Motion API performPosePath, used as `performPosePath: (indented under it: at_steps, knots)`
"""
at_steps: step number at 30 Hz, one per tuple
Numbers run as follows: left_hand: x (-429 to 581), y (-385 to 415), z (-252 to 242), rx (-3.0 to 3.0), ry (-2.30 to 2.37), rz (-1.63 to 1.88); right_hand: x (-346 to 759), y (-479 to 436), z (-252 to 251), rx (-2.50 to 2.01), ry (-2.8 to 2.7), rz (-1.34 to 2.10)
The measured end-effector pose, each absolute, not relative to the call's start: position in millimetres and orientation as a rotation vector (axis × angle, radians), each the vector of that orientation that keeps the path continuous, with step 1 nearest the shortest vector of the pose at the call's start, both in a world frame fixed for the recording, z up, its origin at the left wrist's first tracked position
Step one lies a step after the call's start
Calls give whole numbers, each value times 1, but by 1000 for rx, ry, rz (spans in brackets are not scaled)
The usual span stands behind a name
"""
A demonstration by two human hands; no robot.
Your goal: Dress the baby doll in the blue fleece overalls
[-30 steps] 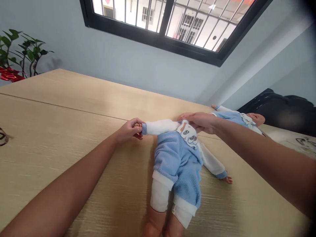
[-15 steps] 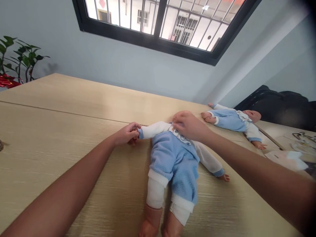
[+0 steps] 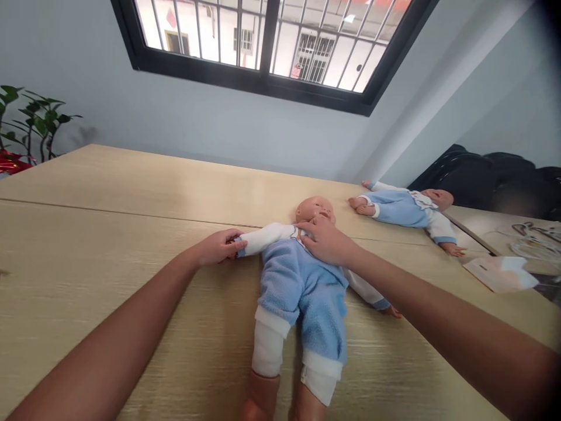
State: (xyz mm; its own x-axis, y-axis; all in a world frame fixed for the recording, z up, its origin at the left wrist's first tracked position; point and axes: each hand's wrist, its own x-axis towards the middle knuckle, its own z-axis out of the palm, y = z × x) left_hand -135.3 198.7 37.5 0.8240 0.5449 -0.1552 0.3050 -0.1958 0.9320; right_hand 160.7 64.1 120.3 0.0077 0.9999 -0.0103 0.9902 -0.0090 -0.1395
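A baby doll (image 3: 302, 280) in a blue and white outfit lies face up on the wooden table (image 3: 210, 327), its feet toward me. My left hand (image 3: 219, 247) is closed around the doll's hand and blue cuff, at the end of its white sleeve stretched to the left. On the doll's upper chest, just below its chin, rests my right hand (image 3: 325, 240), its fingers apart and touching the collar. That hand hides part of the chest. The doll's other arm lies out to the right, partly behind my right forearm.
A second doll (image 3: 401, 207) in similar clothes lies at the back right. Beyond it are dark chair backs (image 3: 491, 181), a white packet (image 3: 500, 273) and cables (image 3: 537, 240). A plant (image 3: 41, 120) stands at the far left.
My right hand has moved down from beside the doll's head onto its chest, uncovering the face. My left hand keeps its hold on the doll's hand. The view has shifted slightly.
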Motion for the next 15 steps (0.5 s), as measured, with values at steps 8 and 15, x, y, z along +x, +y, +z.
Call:
performPosePath:
  at_steps: [8, 15]
  knots:
    - [-139, 205, 43, 2154, 696, 246, 208, -12, 126, -2141, -1624, 276]
    - [-139, 202, 53, 2495, 770, 269, 203, -66, 79, -2024, -1668, 318]
